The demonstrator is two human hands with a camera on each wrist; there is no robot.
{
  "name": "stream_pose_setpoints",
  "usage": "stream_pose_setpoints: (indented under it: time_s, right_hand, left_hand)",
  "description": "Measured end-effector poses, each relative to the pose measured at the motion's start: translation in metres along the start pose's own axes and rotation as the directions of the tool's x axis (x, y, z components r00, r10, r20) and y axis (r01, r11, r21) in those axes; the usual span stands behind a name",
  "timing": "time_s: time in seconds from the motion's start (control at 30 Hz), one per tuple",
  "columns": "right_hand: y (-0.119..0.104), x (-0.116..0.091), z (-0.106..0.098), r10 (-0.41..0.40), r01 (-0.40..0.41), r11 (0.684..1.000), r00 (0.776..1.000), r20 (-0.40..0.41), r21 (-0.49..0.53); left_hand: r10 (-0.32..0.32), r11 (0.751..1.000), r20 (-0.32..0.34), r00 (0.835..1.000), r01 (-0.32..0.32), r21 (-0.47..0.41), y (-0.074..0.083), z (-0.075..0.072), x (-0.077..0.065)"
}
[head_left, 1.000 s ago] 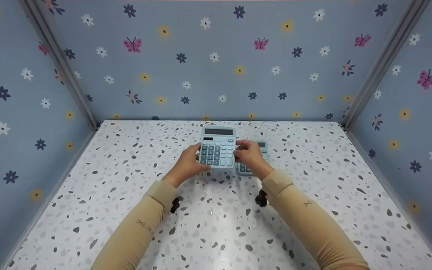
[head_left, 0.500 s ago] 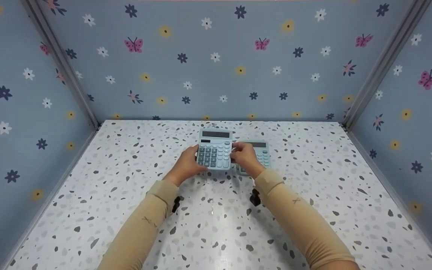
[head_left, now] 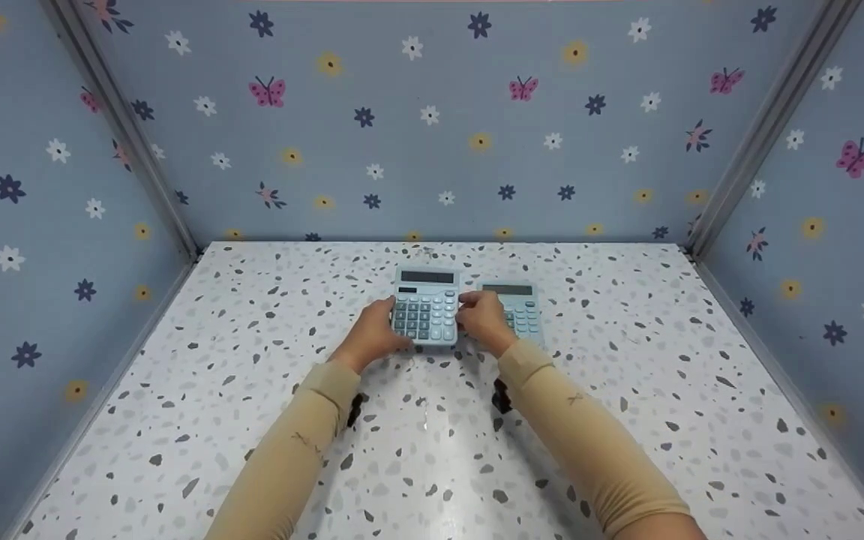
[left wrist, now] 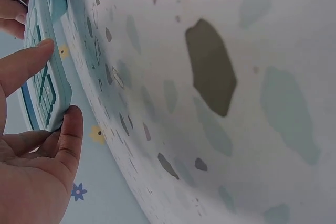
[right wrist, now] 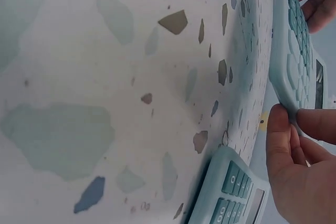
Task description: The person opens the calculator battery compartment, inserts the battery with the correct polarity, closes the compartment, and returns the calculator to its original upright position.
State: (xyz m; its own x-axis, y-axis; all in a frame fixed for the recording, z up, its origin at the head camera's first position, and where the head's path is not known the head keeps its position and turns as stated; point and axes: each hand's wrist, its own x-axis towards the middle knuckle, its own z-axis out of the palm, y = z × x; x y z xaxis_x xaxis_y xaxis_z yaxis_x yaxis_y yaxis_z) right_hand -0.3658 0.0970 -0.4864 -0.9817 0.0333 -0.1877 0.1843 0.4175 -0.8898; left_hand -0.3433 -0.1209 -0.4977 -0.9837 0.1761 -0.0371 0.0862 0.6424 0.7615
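Two pale blue plastic desk calculators lying side by side on white speckled terrazzo tabletop (head_left: 432, 465), near back wall. Left hand (head_left: 370, 335) gripping left edge of nearer calculator (head_left: 425, 315), thumb on keypad, fingers curling underneath. Right hand (head_left: 483, 321) pinching same calculator's right edge. Second calculator (head_left: 520, 307) resting flat just beside it, partly hiding behind right hand.

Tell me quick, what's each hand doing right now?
Left hand: grips the left edge of the near calculator.
Right hand: grips its right edge; a second calculator lies beside it.
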Motion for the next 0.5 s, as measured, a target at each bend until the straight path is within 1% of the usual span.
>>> stream_pose_setpoints:
  time_s: [0.13, 0.23, 0.37, 0.5]
  right_hand:
    - [0.003, 0.003, 0.004, 0.010, -0.010, 1.000, 1.000, 0.006, -0.027]
    - [0.005, 0.005, 0.006, -0.018, 0.018, 0.998, 1.000, -0.002, -0.063]
    - [0.008, 0.005, 0.009, -0.044, 0.041, 0.991, 0.999, -0.017, -0.128]
    - [0.010, 0.005, 0.011, -0.040, 0.039, 0.989, 0.999, -0.002, -0.142]
  left_hand:
    - [0.016, 1.000, -0.013, 1.000, -0.017, -0.019, -0.004, 0.001, 0.000]
    - [0.012, 0.999, -0.011, 1.000, -0.013, -0.041, -0.005, 0.002, 0.001]
    - [-0.009, 0.998, 0.002, 1.000, 0.009, -0.058, -0.007, 0.003, 0.003]
    - [-0.026, 0.997, 0.013, 1.000, 0.027, -0.066, -0.009, 0.004, 0.004]
